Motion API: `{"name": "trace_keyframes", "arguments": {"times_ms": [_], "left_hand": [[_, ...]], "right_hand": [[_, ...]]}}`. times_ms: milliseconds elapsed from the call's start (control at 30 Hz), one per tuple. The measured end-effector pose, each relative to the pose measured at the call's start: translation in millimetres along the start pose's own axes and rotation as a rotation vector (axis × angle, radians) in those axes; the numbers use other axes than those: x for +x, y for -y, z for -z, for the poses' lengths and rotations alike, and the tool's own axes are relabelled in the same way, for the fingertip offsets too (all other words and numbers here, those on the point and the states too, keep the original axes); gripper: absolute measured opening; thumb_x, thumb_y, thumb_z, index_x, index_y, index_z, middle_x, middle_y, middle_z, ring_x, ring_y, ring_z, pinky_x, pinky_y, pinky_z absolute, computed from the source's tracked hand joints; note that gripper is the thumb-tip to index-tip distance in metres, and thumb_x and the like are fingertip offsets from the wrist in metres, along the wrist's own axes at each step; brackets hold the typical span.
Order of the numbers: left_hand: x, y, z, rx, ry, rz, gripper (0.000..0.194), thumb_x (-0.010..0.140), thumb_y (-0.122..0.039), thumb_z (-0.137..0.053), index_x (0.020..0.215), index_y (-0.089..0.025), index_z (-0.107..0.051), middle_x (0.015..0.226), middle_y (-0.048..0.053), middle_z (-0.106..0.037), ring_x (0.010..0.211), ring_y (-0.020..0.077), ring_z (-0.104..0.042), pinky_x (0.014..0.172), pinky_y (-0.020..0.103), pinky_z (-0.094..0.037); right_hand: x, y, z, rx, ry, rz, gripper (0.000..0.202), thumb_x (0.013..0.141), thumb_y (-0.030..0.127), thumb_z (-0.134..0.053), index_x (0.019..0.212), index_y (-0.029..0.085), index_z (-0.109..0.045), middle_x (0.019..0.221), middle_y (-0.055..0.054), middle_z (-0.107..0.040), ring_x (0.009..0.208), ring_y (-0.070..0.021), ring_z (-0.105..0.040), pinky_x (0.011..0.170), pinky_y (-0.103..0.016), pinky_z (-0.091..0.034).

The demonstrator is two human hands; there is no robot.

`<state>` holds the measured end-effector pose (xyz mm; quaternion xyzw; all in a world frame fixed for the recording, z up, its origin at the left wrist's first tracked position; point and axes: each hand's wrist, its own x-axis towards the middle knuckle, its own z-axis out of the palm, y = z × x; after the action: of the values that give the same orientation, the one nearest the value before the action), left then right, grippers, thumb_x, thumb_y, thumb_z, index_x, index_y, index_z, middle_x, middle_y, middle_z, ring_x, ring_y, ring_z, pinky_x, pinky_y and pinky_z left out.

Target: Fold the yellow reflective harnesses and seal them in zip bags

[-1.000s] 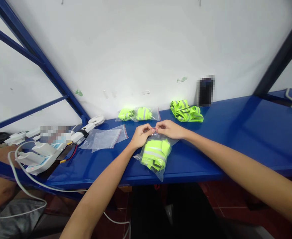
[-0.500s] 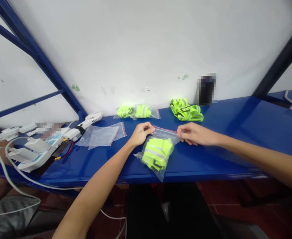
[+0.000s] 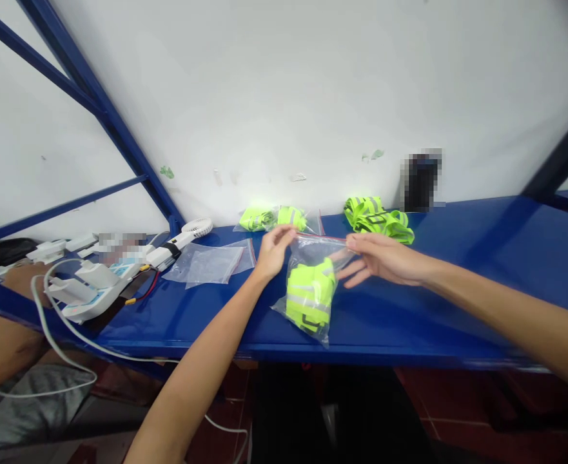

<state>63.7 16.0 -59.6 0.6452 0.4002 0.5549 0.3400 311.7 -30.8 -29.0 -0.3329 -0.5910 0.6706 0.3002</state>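
Observation:
A clear zip bag with a red seal line hangs upright between my hands above the table's front. Inside it lies a folded neon-yellow reflective strap bundle with silver bands and a dark buckle. My left hand pinches the bag's upper left corner. The upper right corner is held between thumb and forefinger of my right hand, its other fingers spread behind and beside the bag. Whether the seal is closed I cannot tell.
Flat clear bags lie on the blue table. Two bagged yellow bundles and loose yellow straps are by the wall. A white fan, power strip and cables sit left, near another person's arm.
My right hand's lower fingers have spread out from a curled grip. The bag hangs straighter, lifted slightly at its top. The whole view has shifted, so things appear further right.

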Motion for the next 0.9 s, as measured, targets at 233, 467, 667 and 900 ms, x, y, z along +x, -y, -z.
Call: {"name": "trace_keyframes", "arguments": {"times_ms": [233,467,667,900], "left_hand": [[-2.7,-36.9,117.3,0.453,-0.475,-0.07,0.029,0.084,-0.042,-0.044,0.088,-0.018,-0.06,0.078,0.003,-0.063,0.075,0.0158,-0.057,0.069,0.026,-0.043],[-73.9,-41.0,140.0,1.398,0.192,0.242,0.046,0.082,-0.057,-0.046,0.056,-0.02,-0.045,0.054,0.003,-0.052,0.056,0.0192,-0.048,0.057,0.029,-0.021],[-78.1,-35.0,138.0,1.395,0.32,0.264,0.031,0.088,-0.037,-0.036,0.063,-0.022,-0.047,0.063,0.005,-0.059,0.062,0.0221,-0.054,0.057,0.029,-0.02],[-72.9,-55.6,101.9,1.243,0.231,0.203,0.031,0.082,-0.029,-0.041,0.053,-0.02,-0.032,0.048,0.0,-0.041,0.05,0.0157,-0.04,0.055,0.03,-0.019]], "right_hand": [[109.8,45.7,-33.3,0.435,-0.24,0.429,0.012,0.095,0.024,-0.041,0.084,0.02,-0.042,0.107,-0.012,-0.067,0.098,-0.0234,-0.069,0.082,-0.041,-0.059],[179.5,30.0,-1.5,0.163,-0.402,0.05,0.017,0.093,0.033,-0.043,0.095,0.016,-0.045,0.09,-0.013,-0.061,0.071,-0.0214,-0.071,0.066,-0.035,-0.06],[143.4,30.0,9.1,-0.33,-0.399,0.046,0.039,0.084,0.031,-0.057,0.117,0.01,-0.052,0.085,-0.017,-0.067,0.055,-0.0239,-0.066,0.055,-0.04,-0.055],[49.3,41.7,95.6,-1.269,-0.644,0.269,0.033,0.084,0.035,-0.05,0.101,0.017,-0.072,0.098,-0.012,-0.073,0.086,-0.0284,-0.067,0.075,-0.036,-0.048]]}}
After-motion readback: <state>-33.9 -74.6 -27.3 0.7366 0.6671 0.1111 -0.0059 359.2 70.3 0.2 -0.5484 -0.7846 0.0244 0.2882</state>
